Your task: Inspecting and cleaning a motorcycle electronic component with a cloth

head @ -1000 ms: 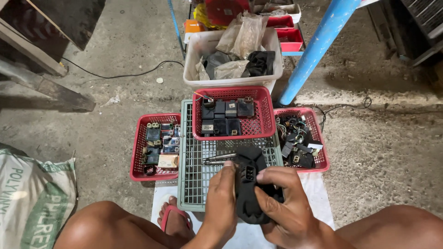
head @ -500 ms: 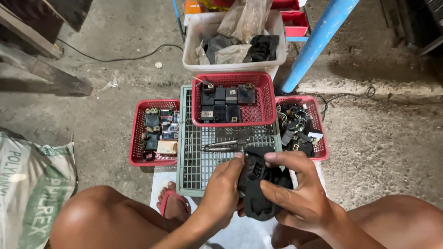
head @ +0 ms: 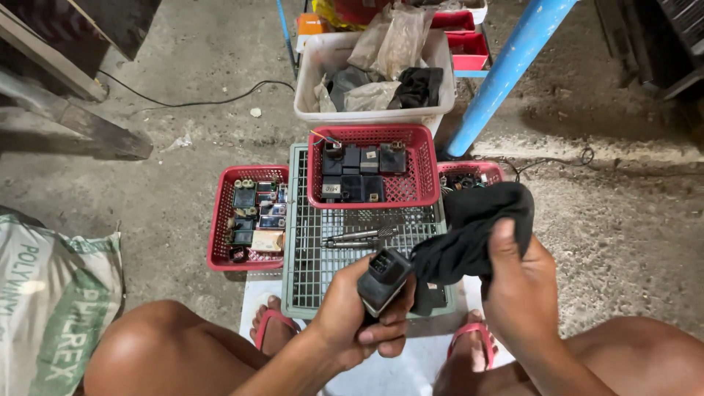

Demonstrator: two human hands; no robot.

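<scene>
Since the earlier frame, both hands had separated: the black cloth had come off the black box-shaped part and risen to the right of it, leaving the part exposed. The part stood nearly upright in the left hand, its long axis running up and slightly right, with the open socket end facing up toward the camera. Fingers were wrapped closed around its lower body. The right hand lay just right of the part and pinched a bunched fold of the cloth under the thumb; a hanging edge of cloth touched or nearly touched the part's right side, so the right hand was the nearer free reach to the socket end.

Beyond the part lay the grey wire tray, with metal tools on its mesh. A red basket of dark parts sat on the tray's far end, a second red basket stood left of the tray, and a white tub stood beyond it.
</scene>
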